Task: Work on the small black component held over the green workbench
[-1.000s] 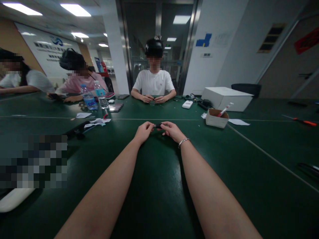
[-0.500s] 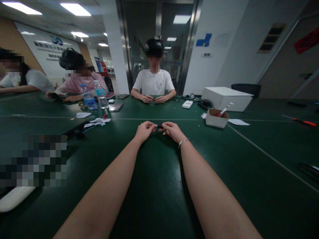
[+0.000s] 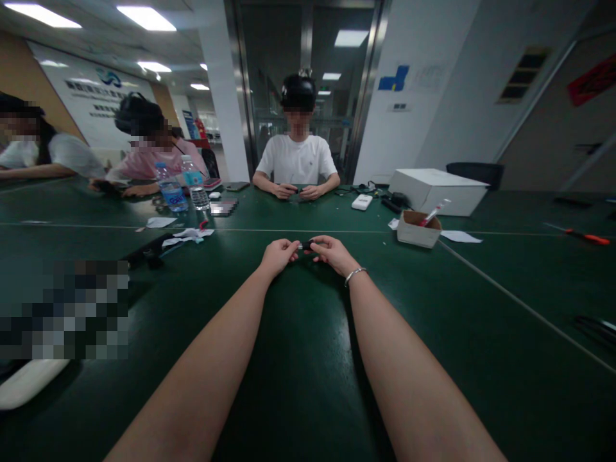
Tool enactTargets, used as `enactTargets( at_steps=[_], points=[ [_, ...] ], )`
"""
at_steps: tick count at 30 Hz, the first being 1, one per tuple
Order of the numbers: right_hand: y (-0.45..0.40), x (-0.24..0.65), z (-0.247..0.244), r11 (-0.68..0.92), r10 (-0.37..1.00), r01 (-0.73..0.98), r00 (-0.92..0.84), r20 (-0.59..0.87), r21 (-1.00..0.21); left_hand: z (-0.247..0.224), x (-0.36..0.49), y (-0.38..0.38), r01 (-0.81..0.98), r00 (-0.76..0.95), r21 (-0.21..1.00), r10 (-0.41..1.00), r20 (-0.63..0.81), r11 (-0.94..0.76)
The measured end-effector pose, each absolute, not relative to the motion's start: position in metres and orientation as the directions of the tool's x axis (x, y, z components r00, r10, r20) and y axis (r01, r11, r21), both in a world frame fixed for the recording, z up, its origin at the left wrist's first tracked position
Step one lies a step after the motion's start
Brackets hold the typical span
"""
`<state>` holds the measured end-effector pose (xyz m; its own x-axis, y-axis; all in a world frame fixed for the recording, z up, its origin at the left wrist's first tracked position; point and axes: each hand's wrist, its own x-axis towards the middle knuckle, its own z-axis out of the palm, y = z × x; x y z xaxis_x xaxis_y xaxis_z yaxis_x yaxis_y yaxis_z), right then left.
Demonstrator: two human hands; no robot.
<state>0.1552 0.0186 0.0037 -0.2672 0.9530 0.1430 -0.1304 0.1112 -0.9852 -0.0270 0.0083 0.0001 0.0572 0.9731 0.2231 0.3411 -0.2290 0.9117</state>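
Both arms reach out over the dark green table (image 3: 298,385). Between my fingertips is a small black cylindrical piece (image 3: 307,246) with a silvery end; it is too small to name its kind. My left hand (image 3: 280,255) pinches the silvery end. My right hand (image 3: 332,253), with a bracelet (image 3: 355,276) at its wrist, pinches the black end between thumb and index finger. The other right fingers curl beneath. Fingers hide parts of the piece.
Across the table sits a person in a white shirt (image 3: 298,157). An open small box (image 3: 418,232) holding a pen-like stick, and a white carton (image 3: 437,189), stand right. Two bottles (image 3: 172,187) and paper scraps (image 3: 187,236) lie left, a screwdriver (image 3: 590,237) far right.
My left fingertips have shifted slightly and more of the silvery end shows. The right index finger has moved a little left along the black piece.
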Motion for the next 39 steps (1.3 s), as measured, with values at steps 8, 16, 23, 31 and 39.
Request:
enactTargets(
  at_steps=[8, 16, 23, 31, 39],
  points=[
    [0.0196, 0.1565, 0.0036, 0.106, 0.949, -0.096, -0.289, 0.13, -0.99, 0.0005, -0.028, 0.0091, 0.302, 0.089, 0.924, 0.972, 0.216, -0.233],
    [0.02, 0.1539, 0.004, 0.099, 0.962, -0.117, -0.243, 0.125, -0.988, 0.0053, -0.0232, 0.0046, 0.182, 0.101, 0.945, 0.962, 0.256, -0.27],
    [0.0172, 0.1545, 0.0064, 0.091, 0.956, -0.11, -0.267, 0.118, -0.99, 0.0059, -0.0226, 0.0061, 0.189, 0.06, 0.939, 0.958, 0.28, -0.287],
    [0.0165, 0.1551, 0.0057, 0.114, 0.954, -0.12, -0.264, 0.142, -0.986, 0.0059, -0.022, 0.0063, 0.217, 0.115, 0.927, 0.951, 0.286, -0.305],
    [0.0157, 0.1556, 0.0059, 0.121, 0.951, -0.122, -0.271, 0.15, -0.985, 0.0054, -0.0236, 0.0058, 0.167, 0.105, 0.947, 0.96, 0.26, -0.275]
  ],
)
